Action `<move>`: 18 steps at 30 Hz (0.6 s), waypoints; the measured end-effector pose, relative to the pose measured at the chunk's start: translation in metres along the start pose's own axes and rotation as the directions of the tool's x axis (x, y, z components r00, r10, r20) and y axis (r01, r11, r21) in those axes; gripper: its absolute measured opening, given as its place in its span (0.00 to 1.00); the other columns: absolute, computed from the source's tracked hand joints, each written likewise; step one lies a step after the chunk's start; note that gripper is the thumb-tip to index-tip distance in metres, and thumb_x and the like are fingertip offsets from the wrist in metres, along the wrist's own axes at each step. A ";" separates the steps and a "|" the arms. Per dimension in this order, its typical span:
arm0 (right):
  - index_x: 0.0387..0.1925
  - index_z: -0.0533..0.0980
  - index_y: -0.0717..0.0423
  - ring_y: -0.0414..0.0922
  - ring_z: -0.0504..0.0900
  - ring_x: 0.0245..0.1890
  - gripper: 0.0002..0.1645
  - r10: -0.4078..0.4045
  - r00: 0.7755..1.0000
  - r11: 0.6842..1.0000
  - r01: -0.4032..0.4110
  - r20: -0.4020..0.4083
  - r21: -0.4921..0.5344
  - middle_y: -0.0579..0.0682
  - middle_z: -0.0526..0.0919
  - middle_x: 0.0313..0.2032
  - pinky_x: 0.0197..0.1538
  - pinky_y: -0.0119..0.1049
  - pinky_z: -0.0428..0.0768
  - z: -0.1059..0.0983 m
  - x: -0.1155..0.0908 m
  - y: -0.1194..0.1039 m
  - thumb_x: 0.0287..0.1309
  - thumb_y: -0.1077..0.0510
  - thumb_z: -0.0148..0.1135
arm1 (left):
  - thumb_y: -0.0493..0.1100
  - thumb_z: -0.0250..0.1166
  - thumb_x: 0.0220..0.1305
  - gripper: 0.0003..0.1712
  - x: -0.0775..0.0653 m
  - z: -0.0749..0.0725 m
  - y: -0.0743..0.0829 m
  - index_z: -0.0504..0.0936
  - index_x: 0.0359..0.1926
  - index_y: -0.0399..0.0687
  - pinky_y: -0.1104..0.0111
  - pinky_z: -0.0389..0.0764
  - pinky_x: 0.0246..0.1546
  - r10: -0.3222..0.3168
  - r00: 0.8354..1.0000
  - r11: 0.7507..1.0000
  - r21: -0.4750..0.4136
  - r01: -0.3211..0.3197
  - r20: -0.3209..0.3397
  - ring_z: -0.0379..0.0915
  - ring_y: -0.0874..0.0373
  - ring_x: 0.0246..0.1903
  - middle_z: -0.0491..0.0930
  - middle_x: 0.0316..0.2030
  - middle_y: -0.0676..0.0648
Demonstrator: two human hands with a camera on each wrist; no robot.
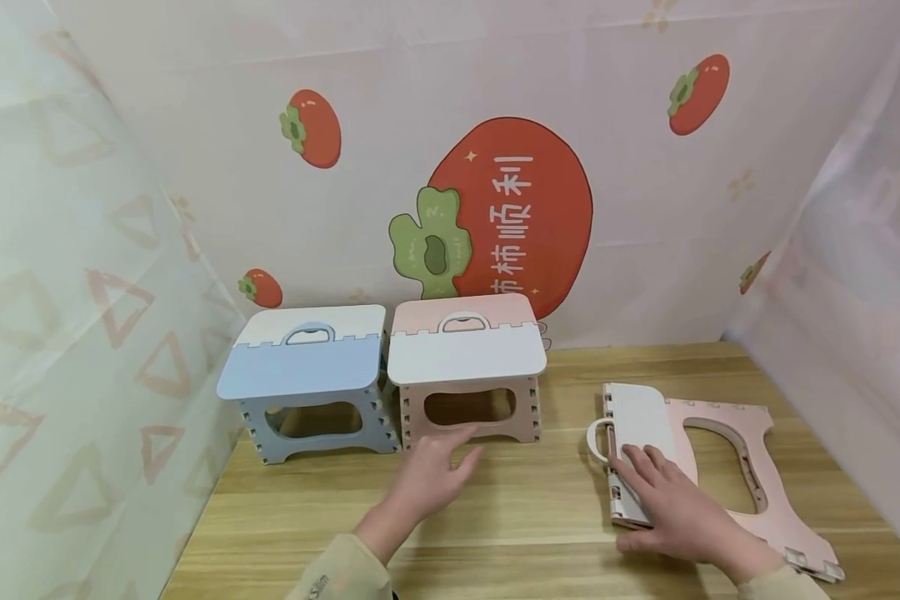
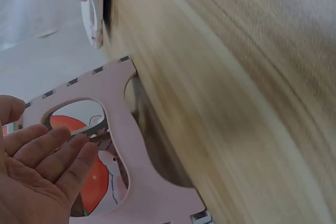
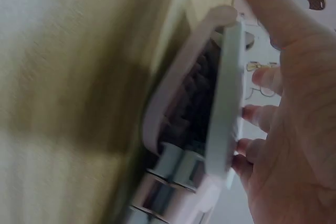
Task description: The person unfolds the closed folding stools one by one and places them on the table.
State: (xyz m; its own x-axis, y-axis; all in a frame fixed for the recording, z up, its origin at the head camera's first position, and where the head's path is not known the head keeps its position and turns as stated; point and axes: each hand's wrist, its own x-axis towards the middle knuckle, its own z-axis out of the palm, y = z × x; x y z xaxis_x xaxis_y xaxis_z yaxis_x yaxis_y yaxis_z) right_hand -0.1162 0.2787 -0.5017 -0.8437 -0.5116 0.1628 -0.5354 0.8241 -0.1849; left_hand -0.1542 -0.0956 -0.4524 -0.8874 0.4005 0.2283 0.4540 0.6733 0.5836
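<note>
My left hand (image 1: 429,477) is just in front of a pink-and-white folding stool (image 1: 467,354) that stands upright. Its fingers are extended and hold nothing; in the left wrist view they overlap the oval opening of the stool's pink leg panel (image 2: 118,103). On the right lies a second pink-and-white folding stool (image 1: 648,417), folded flat with its white carry handle (image 1: 597,440) pointing left. My right hand (image 1: 675,508) rests on its white top half, fingers spread. The right wrist view shows a gap between the white half (image 3: 227,108) and the pink half (image 3: 170,93).
A blue-and-white folding stool (image 1: 300,371) stands upright at the left, close beside the standing pink one. The wood-grain table (image 1: 495,533) meets a white backdrop printed with red persimmons (image 1: 547,217). Curtain-like sheets (image 1: 82,333) border both sides.
</note>
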 end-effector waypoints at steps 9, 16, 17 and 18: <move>0.68 0.70 0.60 0.72 0.66 0.67 0.50 0.001 1.000 0.994 -0.004 -0.023 -0.110 0.66 0.69 0.68 0.64 0.65 0.69 0.015 0.002 -0.006 0.51 0.36 0.75 | 0.51 0.58 0.76 0.24 0.009 0.023 0.000 0.80 0.65 0.44 0.59 0.88 0.40 -0.129 0.989 0.983 -0.121 0.136 0.066 0.85 0.43 0.51 0.84 0.57 0.45; 0.68 0.70 0.60 0.72 0.68 0.65 0.52 -0.028 0.995 0.994 0.017 -0.093 -0.109 0.65 0.71 0.68 0.62 0.63 0.71 0.014 0.000 -0.002 0.48 0.39 0.78 | 0.50 0.59 0.76 0.23 0.017 0.037 0.002 0.82 0.63 0.45 0.57 0.86 0.50 -0.132 0.989 0.975 -0.171 0.140 0.062 0.84 0.50 0.52 0.86 0.55 0.47; 0.68 0.70 0.61 0.72 0.69 0.65 0.52 -0.041 0.994 0.993 0.028 -0.104 -0.117 0.65 0.71 0.68 0.61 0.63 0.71 0.014 0.000 -0.001 0.48 0.39 0.78 | 0.50 0.59 0.75 0.23 0.019 0.040 0.002 0.82 0.63 0.45 0.57 0.86 0.51 -0.143 0.987 0.969 -0.194 0.154 0.070 0.84 0.50 0.52 0.86 0.55 0.47; 0.67 0.70 0.61 0.71 0.70 0.64 0.52 -0.052 0.992 0.992 0.038 -0.113 -0.124 0.65 0.71 0.67 0.61 0.62 0.72 0.014 0.000 -0.001 0.47 0.39 0.79 | 0.49 0.59 0.75 0.23 0.022 0.042 0.003 0.82 0.63 0.44 0.56 0.85 0.54 -0.156 0.985 0.960 -0.220 0.170 0.080 0.83 0.50 0.53 0.86 0.55 0.47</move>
State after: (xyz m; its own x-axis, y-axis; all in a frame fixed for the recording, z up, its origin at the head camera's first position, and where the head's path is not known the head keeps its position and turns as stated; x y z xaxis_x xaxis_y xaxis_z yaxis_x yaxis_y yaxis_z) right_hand -0.1160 0.2749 -0.5155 -0.8049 -0.5230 0.2805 -0.5579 0.8279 -0.0573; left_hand -0.1689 -0.0589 -0.4790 -0.9381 0.3389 0.0713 0.2674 0.5780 0.7710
